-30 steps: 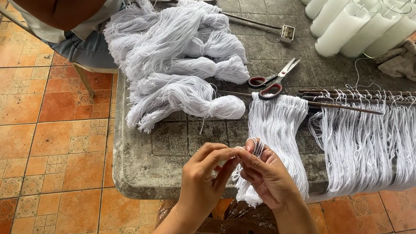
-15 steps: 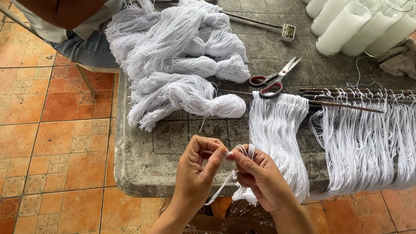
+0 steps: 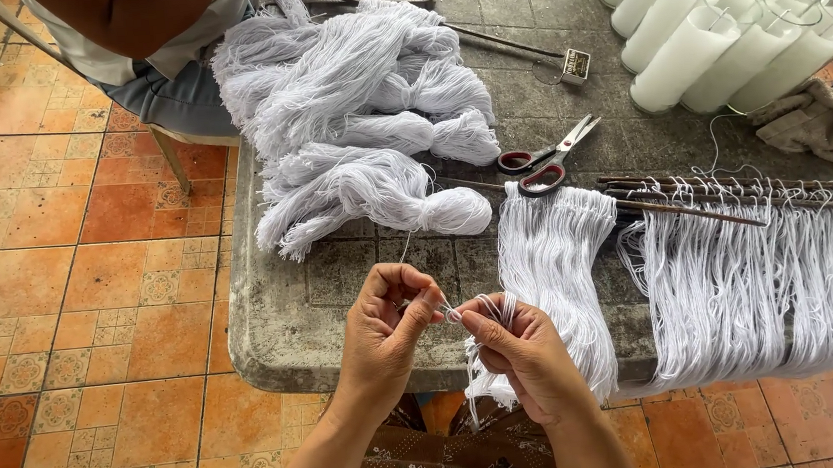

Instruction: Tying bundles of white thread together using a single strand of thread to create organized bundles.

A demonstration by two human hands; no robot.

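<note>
**Hands part slightly over the white string**

Compared with a second ago, when your two hands were pressed close together at the counter edge, they now sit a little apart, with a short stretch of white string (image 3: 450, 311) showing between them. Half a second ago the gap had already begun to show; the pose is much the same now.

Your left hand (image 3: 385, 327) has its fingers (image 3: 421, 304) pinched narrow, thumb against forefinger, closed on the end of the string. Your right hand (image 3: 522, 350) is curled shut around a small bunch of the same string, with loops standing up above the knuckles and loose ends hanging below the hand toward your lap.

The string is held just in front of the counter (image 3: 285, 336), near its front edge. Right beside your right hand, a flat bundle of cut strings (image 3: 554, 252) hangs over the edge. Farther back lie the skeins of white yarn (image 3: 366, 118) and a pair of scissors (image 3: 545, 157). Another person's torso sits at the far left corner.
</note>
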